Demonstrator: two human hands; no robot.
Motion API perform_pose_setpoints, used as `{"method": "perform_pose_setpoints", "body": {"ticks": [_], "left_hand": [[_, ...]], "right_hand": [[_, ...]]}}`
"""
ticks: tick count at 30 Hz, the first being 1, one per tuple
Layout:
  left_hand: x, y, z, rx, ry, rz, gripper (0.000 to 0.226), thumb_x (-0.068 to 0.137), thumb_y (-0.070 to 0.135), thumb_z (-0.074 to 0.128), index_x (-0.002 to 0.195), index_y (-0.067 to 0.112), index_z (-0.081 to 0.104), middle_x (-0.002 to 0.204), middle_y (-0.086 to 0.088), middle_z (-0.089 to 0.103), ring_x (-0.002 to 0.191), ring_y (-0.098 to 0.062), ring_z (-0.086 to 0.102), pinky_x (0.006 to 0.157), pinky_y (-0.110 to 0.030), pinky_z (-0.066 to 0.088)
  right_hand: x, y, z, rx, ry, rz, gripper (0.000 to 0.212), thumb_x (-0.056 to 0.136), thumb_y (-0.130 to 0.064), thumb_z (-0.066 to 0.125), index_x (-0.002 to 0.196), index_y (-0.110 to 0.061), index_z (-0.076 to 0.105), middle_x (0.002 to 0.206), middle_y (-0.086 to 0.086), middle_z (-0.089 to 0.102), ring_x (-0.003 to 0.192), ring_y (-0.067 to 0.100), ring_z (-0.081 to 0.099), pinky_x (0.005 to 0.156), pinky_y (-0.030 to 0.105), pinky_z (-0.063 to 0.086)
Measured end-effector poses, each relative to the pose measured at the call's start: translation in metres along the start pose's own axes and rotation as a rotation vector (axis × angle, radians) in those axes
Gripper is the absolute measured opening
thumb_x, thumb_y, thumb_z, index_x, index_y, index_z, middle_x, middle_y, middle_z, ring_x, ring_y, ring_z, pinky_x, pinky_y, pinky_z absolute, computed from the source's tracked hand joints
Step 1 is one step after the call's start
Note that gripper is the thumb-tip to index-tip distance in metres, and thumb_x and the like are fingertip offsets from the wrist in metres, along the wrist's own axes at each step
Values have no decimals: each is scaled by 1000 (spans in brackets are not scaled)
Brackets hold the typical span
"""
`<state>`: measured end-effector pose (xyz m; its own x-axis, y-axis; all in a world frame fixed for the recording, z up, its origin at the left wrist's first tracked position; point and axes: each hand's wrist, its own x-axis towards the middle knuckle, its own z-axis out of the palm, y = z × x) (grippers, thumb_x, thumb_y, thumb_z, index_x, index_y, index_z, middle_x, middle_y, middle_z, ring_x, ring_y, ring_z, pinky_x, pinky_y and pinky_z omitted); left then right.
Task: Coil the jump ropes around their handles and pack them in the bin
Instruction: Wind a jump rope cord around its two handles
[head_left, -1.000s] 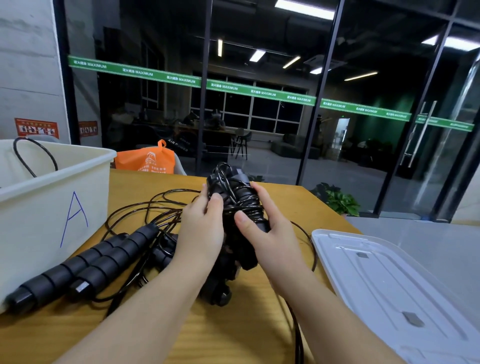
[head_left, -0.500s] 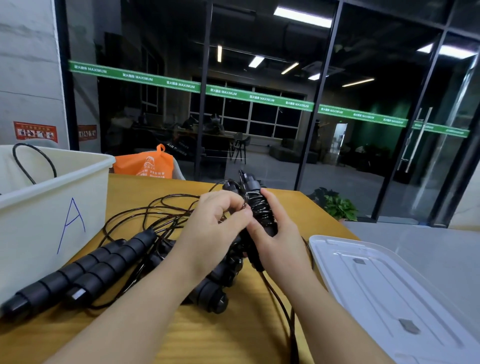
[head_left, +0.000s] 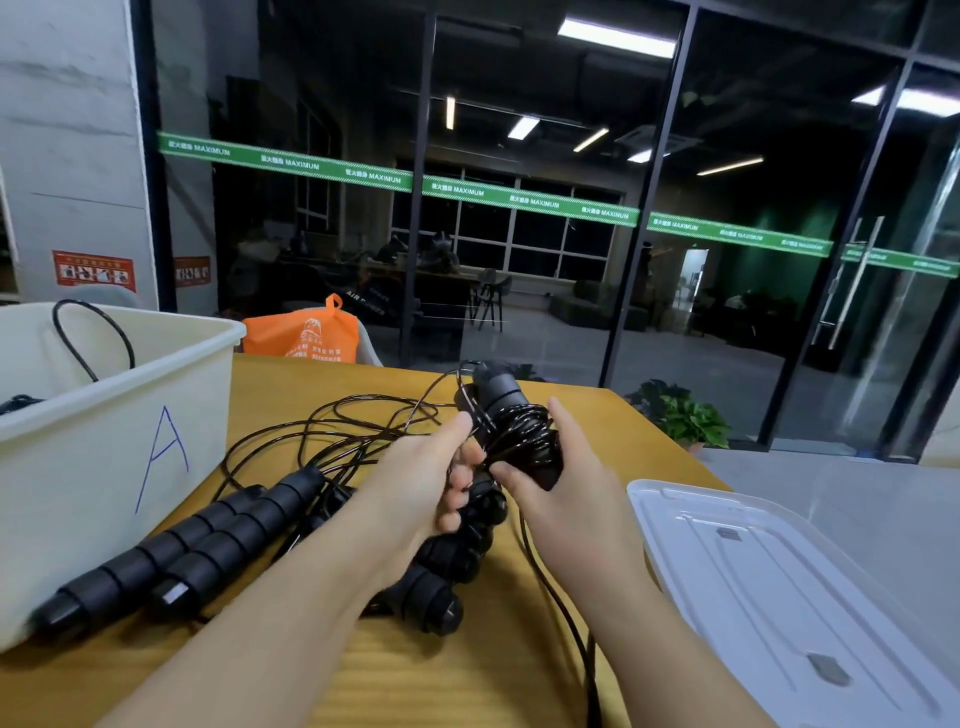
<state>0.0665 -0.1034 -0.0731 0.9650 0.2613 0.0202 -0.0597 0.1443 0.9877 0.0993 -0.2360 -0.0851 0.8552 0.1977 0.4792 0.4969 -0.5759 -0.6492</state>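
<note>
My right hand (head_left: 569, 480) grips the wrapped handle pair (head_left: 511, 431), thumb and fingers curled round the black cord wound on it; the pair is held above the wooden table (head_left: 431, 686), tilted away from me. My left hand (head_left: 421, 478) pinches the loose cord (head_left: 363, 415) just beside the windings, fingers curled. Beneath my hands a second pair of black handles (head_left: 447, 566) lies on the table. To the left, a third foam-grip pair (head_left: 176, 551) lies against the white bin (head_left: 104, 467), marked "A", with a cord loop showing inside it. Tangled cord spreads between bin and hands. The clear lid (head_left: 779, 587) lies to the right; an orange bag (head_left: 304, 332) stands beyond the table.
</note>
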Motion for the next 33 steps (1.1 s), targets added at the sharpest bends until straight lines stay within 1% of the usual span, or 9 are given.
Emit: {"method": "perform_pose_setpoints", "body": {"ticks": [2,6,9,12,16,20,24,27,33], "left_hand": [[-1,-1,4,37,-17,49,47,100,37,39,56,20,41,49,7,30,44,-9,26,46,-23,21],[-14,3,10,751,155,587,49,101,31,38,52,24,37,48,7,38,46,-5,39,48,-18,28],[-16,3,4,1018,156,820,45,99,31,41,55,27,30,52,9,39,52,-6,41,52,-16,30],[-19,2,5,859,75,777,40,98,28,44,58,26,41,49,11,45,53,-5,45,51,-13,32],[-10,2,3,315,91,432,26,97,22,48,79,14,64,48,12,48,46,-2,42,49,-17,37],[5,3,-13,-152,162,225,16,93,11,57,109,13,58,65,5,58,56,-9,49,54,-25,44],[3,-5,-15,284,228,417,37,91,16,61,119,36,47,111,17,54,85,-3,59,69,-18,46],[-2,-10,-16,702,136,622,63,90,17,60,136,49,30,125,31,32,112,16,38,91,-9,35],[5,-16,-27,966,195,858,44,90,2,53,128,24,55,116,17,47,113,1,41,100,-13,33]], "right_hand": [[0,-2,1,-70,-21,-20,79,88,-45,63,152,-36,16,145,-12,45,127,15,48,92,30,41],[4,-5,2,-149,-43,-9,75,92,-48,55,152,-34,11,142,-4,45,120,25,53,87,36,43],[4,-4,4,-150,-89,12,71,94,-42,53,151,-32,12,136,1,49,116,26,55,84,36,44],[6,1,-1,-1,-98,44,74,87,-46,63,149,-35,22,129,-6,56,113,18,56,86,32,46],[9,7,-12,199,-14,43,74,78,-43,75,140,-37,36,115,-16,61,103,8,61,88,38,52],[2,2,-4,425,-98,143,68,76,-39,77,134,-36,42,106,-12,64,95,8,65,84,39,57],[2,4,-3,535,-108,206,51,81,-34,75,123,-34,46,102,-16,61,89,4,65,68,20,56],[5,3,-4,578,-141,248,50,81,-29,75,123,-32,49,108,-8,64,92,8,66,70,23,57],[6,6,-5,831,-290,369,48,74,-24,73,121,-21,62,106,12,71,83,31,71,59,33,54]]}}
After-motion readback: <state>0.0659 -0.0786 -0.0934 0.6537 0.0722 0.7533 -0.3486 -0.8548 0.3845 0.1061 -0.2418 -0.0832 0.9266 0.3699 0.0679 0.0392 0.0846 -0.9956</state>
